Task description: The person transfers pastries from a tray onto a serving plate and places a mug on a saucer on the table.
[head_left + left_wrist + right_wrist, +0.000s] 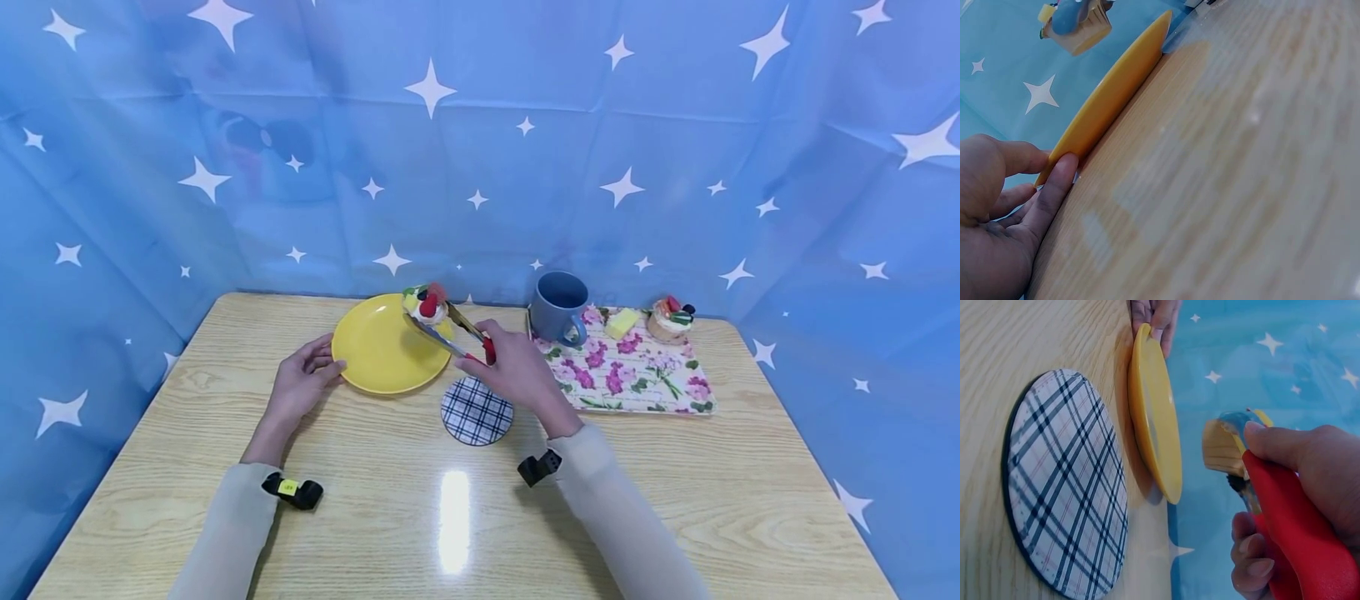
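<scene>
My left hand [295,389] pinches the left rim of a yellow plate [382,358] between thumb and fingers; the left wrist view shows the plate [1110,94] edge-on, low over the wood. In my right hand [517,367] is a pair of tongs [438,337] with red handles [1294,531]. Between the tongs' metal ends is a toy cupcake [429,305] topped with fruit. It hangs above the plate's right side, and a gap separates the cupcake [1221,450] from the plate [1159,419] in the right wrist view.
A round plaid coaster [477,411] lies in front of the plate. On the right, a flowered tray [637,392] bears a blue mug [558,308], a small yellow block [622,323] and a second fruit-topped cupcake [670,321]. A blue starry curtain [480,150] borders the table's back edge.
</scene>
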Demonstrator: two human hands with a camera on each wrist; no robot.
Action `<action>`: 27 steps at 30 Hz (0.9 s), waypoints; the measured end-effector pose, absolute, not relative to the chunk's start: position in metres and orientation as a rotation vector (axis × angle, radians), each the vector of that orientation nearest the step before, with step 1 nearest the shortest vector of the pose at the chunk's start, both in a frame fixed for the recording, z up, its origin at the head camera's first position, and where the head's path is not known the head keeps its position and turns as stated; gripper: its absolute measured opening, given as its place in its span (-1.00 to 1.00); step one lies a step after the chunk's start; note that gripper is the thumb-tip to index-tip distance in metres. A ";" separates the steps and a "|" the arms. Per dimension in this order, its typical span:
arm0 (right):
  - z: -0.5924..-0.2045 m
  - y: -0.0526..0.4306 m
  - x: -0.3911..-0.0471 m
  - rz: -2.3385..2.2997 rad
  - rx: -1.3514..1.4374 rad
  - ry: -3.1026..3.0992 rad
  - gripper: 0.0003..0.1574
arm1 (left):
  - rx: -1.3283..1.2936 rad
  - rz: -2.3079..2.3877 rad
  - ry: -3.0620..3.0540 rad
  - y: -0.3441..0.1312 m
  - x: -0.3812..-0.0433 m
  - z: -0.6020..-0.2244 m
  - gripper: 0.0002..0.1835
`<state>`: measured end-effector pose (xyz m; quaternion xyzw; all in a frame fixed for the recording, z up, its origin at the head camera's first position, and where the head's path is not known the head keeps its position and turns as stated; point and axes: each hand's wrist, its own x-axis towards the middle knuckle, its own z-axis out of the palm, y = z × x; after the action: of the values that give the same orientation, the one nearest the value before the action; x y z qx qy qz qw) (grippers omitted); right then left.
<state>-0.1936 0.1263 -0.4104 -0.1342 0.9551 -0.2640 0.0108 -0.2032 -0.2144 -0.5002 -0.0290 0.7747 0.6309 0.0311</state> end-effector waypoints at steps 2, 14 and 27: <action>-0.410 0.124 -0.195 -0.828 -0.427 2.984 -0.17 | -0.091 1.944 2.386 -0.214 -0.203 -0.500 -0.30; -0.409 0.110 -0.203 -0.770 -0.397 2.958 -0.14 | -0.091 1.954 2.378 -0.213 -0.203 -0.500 -0.31; -0.415 0.101 -0.212 -0.756 -0.396 2.938 -0.13 | -0.097 1.960 2.369 -0.214 -0.203 -0.500 -0.30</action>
<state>-0.2124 0.1012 -0.4153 -0.1293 0.9595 -0.2468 0.0412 -0.2025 -0.2135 -0.5003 -0.0316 0.7697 0.6368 0.0325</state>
